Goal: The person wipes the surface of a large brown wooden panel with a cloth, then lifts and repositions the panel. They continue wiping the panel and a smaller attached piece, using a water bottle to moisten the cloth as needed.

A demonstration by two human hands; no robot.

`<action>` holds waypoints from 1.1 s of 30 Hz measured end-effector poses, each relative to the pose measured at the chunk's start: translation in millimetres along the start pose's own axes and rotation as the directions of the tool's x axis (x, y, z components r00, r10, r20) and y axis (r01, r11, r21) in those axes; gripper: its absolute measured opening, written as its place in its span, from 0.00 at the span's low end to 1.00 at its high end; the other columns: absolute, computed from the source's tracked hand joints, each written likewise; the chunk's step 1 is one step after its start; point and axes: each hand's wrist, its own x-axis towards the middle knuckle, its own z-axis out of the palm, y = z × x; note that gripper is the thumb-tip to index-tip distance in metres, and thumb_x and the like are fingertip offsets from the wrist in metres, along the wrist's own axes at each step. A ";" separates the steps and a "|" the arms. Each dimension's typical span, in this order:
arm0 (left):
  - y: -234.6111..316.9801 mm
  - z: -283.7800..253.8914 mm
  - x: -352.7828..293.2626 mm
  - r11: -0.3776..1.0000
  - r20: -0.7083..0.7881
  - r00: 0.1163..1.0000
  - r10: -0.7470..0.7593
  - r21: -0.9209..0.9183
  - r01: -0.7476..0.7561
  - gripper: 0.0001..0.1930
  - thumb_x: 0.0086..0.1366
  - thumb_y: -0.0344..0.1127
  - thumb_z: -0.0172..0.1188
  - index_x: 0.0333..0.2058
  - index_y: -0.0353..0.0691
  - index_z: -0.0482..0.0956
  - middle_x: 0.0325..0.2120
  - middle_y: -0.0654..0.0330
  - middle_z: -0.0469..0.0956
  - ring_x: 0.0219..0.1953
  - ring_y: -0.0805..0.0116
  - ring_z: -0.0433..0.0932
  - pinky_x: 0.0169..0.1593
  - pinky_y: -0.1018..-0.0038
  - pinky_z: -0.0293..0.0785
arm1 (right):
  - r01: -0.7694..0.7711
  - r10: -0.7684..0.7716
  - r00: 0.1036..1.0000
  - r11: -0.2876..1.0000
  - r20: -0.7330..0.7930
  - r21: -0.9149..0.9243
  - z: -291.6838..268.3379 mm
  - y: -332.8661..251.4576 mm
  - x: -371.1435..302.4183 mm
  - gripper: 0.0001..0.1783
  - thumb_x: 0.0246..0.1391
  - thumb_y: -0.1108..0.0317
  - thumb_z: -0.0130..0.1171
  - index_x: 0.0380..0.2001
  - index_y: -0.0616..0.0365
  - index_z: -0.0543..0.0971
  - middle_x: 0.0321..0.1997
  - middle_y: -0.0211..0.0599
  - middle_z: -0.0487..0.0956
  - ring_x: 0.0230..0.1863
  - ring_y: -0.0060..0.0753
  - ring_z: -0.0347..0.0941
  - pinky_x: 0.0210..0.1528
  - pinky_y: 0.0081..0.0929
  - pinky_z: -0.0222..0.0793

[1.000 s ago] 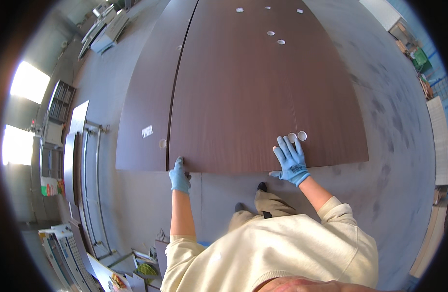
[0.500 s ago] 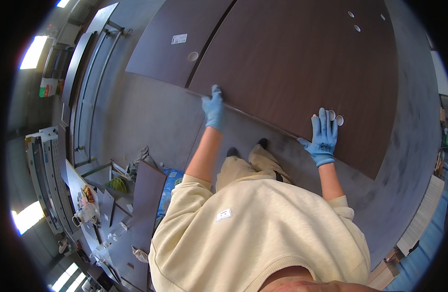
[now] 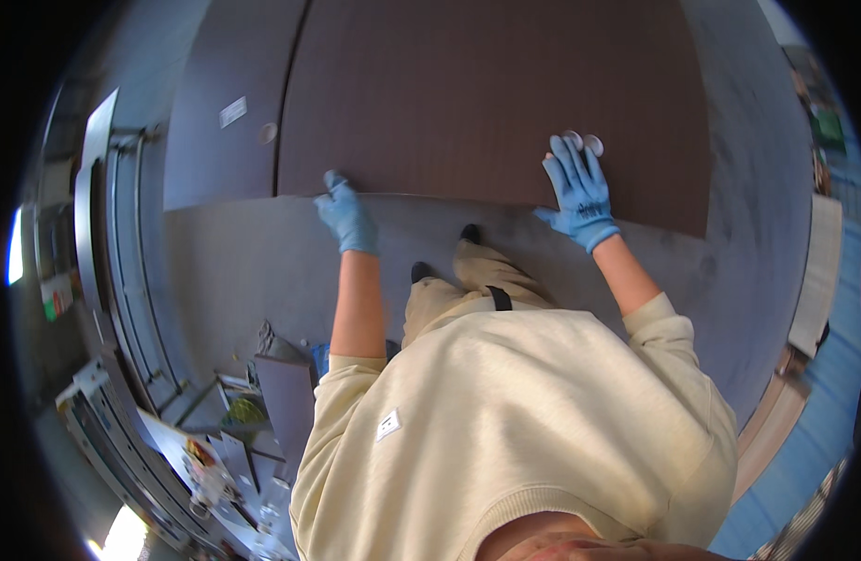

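A large dark brown panel (image 3: 449, 103) lies flat in front of me, beside a second brown panel (image 3: 201, 173) on its left. A thin dark gap runs between the two. My left hand (image 3: 348, 217), in a blue glove, is at the large panel's near edge, its fingers bent in and closed on the edge. On the right, my right hand (image 3: 580, 196), gloved the same way, rests flat on the panel top with fingers stretched out and the thumb by the near edge. Its fingertips reach two pale round spots (image 3: 593, 145), holes or discs, I cannot tell which.
The left panel bears a white label (image 3: 233, 112) and one round spot (image 3: 268, 133). Metal rails (image 3: 131, 243) stand far left. Lower left is a cluttered area with a brown board (image 3: 286, 393). Stacked pale boards (image 3: 817, 271) lie along the right side.
The view has turned, so the panels now lie squarer to me. The gap between them looks narrower. My left hand stays at the near edge, and my right hand stays flat on the panel.
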 end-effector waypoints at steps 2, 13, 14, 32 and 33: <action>5.6 -2.8 -5.8 0.998 0.021 0.998 -0.063 -0.018 0.064 0.34 0.80 0.57 0.57 0.57 0.22 0.74 0.51 0.44 0.82 0.49 0.56 0.82 0.56 0.62 0.79 | -0.010 0.010 1.000 1.000 -0.004 0.004 -1.7 8.4 -11.2 0.59 0.36 0.41 0.83 0.71 0.55 0.72 0.85 0.47 0.60 0.85 0.50 0.53 0.85 0.57 0.48; 5.7 -7.7 3.0 0.998 0.048 0.997 -0.063 -0.028 0.064 0.33 0.79 0.59 0.59 0.60 0.29 0.74 0.59 0.52 0.78 0.57 0.60 0.80 0.58 0.64 0.81 | -0.079 0.081 0.995 0.996 -0.064 0.045 10.3 40.1 -44.2 0.60 0.35 0.49 0.84 0.72 0.56 0.69 0.84 0.51 0.60 0.84 0.55 0.56 0.83 0.58 0.53; 5.5 -7.0 4.4 0.998 0.051 0.997 -0.058 -0.015 0.059 0.32 0.79 0.59 0.59 0.60 0.29 0.74 0.59 0.52 0.78 0.57 0.60 0.79 0.58 0.64 0.81 | -0.075 0.077 0.996 0.996 -0.053 0.047 11.2 40.5 -44.3 0.60 0.36 0.48 0.85 0.72 0.56 0.70 0.84 0.50 0.60 0.84 0.54 0.56 0.83 0.58 0.53; -2.0 20.7 -21.9 0.989 -0.054 0.987 0.148 0.016 -0.148 0.35 0.80 0.59 0.55 0.55 0.21 0.76 0.54 0.40 0.83 0.55 0.49 0.82 0.60 0.57 0.76 | 0.152 -0.126 0.967 0.982 -0.222 0.108 -24.6 18.5 -10.6 0.46 0.57 0.38 0.66 0.68 0.61 0.74 0.83 0.51 0.63 0.83 0.56 0.58 0.82 0.63 0.54; -1.3 18.6 -21.6 0.987 -0.020 0.987 0.159 0.011 -0.158 0.37 0.80 0.60 0.55 0.56 0.19 0.75 0.55 0.38 0.83 0.56 0.46 0.82 0.61 0.56 0.75 | 0.141 -0.115 0.969 0.985 -0.216 0.105 -25.8 15.4 -9.1 0.45 0.57 0.40 0.67 0.68 0.61 0.74 0.83 0.51 0.63 0.83 0.56 0.58 0.83 0.63 0.53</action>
